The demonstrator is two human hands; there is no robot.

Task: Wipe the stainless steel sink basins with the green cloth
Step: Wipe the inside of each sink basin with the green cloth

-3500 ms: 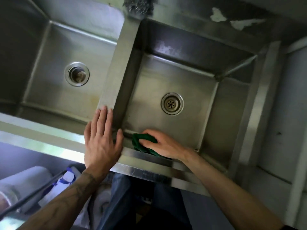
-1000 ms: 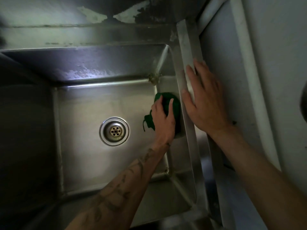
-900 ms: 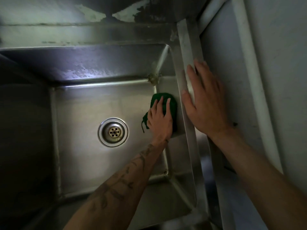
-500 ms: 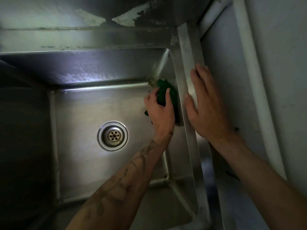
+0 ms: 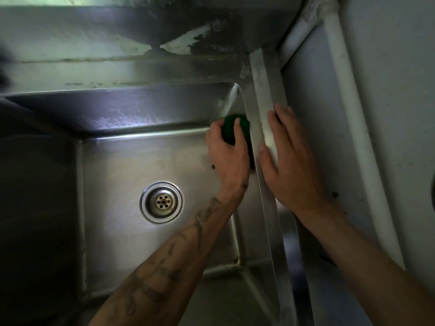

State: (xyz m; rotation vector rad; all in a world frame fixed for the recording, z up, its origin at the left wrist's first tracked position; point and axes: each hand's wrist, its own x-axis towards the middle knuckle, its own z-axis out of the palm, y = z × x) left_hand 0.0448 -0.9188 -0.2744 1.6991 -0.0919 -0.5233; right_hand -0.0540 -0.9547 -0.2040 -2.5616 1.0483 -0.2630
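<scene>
- The drain (image 5: 161, 202) sits in the middle of the basin (image 5: 117, 165) floor.
- The cloth (image 5: 231, 128) lies in the basin's back right corner, against the right wall.
- The left hand (image 5: 229, 151) is on the cloth, right of and behind the drain.
- The right hand (image 5: 289, 161) lies flat on the right rim (image 5: 263, 95), just beside the left hand.
- A pipe (image 5: 348, 118) runs right of the rim.

A white pipe (image 5: 353, 128) runs down the pale grey side wall (image 5: 397, 90) at the right, while flaking white paint patches (image 5: 186, 42) mark the dark back wall (image 5: 247, 24).
</scene>
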